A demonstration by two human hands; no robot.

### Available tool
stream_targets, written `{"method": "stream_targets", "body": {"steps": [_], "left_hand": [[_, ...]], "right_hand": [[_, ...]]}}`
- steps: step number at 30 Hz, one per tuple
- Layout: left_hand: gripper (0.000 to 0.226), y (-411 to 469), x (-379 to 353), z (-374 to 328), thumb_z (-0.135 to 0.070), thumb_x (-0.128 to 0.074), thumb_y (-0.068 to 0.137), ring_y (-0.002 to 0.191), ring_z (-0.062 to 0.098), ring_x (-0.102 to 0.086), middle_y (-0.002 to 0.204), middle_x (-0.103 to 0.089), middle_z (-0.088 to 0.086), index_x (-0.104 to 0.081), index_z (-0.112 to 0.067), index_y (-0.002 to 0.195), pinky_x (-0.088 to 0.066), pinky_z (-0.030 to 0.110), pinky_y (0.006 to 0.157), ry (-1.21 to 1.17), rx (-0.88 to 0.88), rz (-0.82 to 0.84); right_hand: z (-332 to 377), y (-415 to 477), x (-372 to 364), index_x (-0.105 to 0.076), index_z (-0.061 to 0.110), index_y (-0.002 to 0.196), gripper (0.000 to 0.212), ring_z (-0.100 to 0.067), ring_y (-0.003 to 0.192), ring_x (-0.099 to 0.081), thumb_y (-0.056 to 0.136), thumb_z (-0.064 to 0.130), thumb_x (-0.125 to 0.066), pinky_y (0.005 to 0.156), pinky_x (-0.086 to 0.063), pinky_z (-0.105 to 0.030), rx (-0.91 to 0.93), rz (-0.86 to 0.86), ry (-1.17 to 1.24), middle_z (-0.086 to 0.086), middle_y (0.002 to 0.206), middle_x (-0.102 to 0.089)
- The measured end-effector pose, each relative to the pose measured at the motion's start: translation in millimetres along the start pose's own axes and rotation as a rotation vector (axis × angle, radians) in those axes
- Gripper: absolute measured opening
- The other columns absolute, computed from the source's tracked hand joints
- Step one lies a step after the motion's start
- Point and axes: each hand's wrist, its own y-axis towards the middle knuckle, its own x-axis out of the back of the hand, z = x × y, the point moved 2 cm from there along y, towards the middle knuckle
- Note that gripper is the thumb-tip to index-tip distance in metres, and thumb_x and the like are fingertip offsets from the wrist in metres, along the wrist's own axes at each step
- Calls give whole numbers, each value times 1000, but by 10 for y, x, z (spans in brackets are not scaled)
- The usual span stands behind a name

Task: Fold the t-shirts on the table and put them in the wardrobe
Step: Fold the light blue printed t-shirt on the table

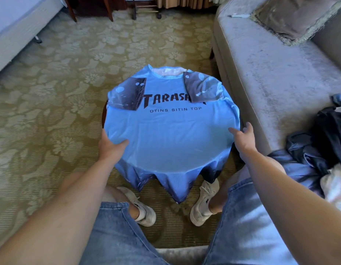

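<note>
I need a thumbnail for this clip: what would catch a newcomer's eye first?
The blue t-shirt draped over the small round table at centre, sleeves folded inward across its black lettering, dominates the view. The left hand and right hand sit at its side edges, thumbs on the cloth. To the right, a heap of dark clothes lies on the grey sofa.

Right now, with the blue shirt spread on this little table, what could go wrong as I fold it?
The blue t-shirt overhangs the round table, its hem hanging off the near side; a tug from your left hand or right hand could slide it onto the carpet. The folded-in sleeves lie loose, so lifting the sides may flip them open.
</note>
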Motion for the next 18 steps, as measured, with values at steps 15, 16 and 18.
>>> {"method": "stream_targets", "body": {"steps": [15, 16, 18], "left_hand": [[88, -5, 45, 144, -60, -72, 74, 116, 29, -56, 133, -55, 0, -30, -23, 142, -48, 49, 97, 124, 7, 38], [84, -4, 47, 147, -59, -73, 74, 113, 27, -58, 129, -56, -1, -33, -24, 139, -49, 49, 96, 117, -3, 36], [74, 12, 41, 175, -57, -75, 74, 106, 25, -59, 120, -58, -4, -39, -25, 130, -51, 47, 92, 102, -18, 17]], "right_hand": [[-90, 219, -92, -10, 14, 156, 84, -22, 135, -39, 94, 40, -60, 98, -33, -29, -67, 42, 192, -6, 154, -34], [-62, 255, -89, -10, 15, 156, 86, -22, 136, -38, 92, 41, -62, 100, -33, -29, -69, 41, 203, -5, 155, -33], [3, 304, -76, -13, 20, 156, 97, -24, 138, -38, 82, 49, -69, 107, -34, -35, -94, 46, 256, -3, 155, -32]]}}
